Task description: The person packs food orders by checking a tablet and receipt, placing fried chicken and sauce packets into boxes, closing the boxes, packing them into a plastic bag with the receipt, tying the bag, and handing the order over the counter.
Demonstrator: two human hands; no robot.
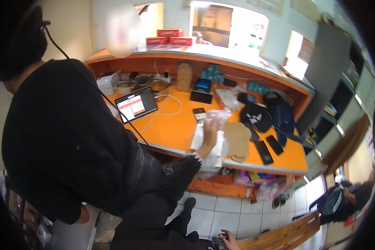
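the counter and the hands, seen from the wearer's head; clock positions are read from the bag. the left hand (209, 135), in a black sleeve with a pale bracelet, lies upon a clear bag (216, 155) with pale contents; blur conceals the fingers' grip, so whether they are clamped on it cannot be told. the bag is at the near edge of the orange table (171, 132), its lower part overlapping that edge. the right hand (229, 239), at 6 o'clock, is well apart from the left, its fingers loosely spread and holding nothing.

at 3 o'clock, just beside the bag, lies flat brown paper (236, 141); beyond it, between 3 and 4, are two phones (263, 152). at 2 o'clock are a black cap (254, 118) and a dark blue bag (282, 121). between 12 and 1 lies a plastic packet (228, 99). a screen unit (201, 95) stands near 12.

at 10 o'clock are a lit laptop (136, 105) and, farther off, a white printer (108, 82). at 11, a brown stack (184, 77) stands below the shelf (221, 52), which bears red boxes (169, 41). a co-worker in black (66, 137) occupies 9 o'clock; a wooden bench (283, 233), 5.
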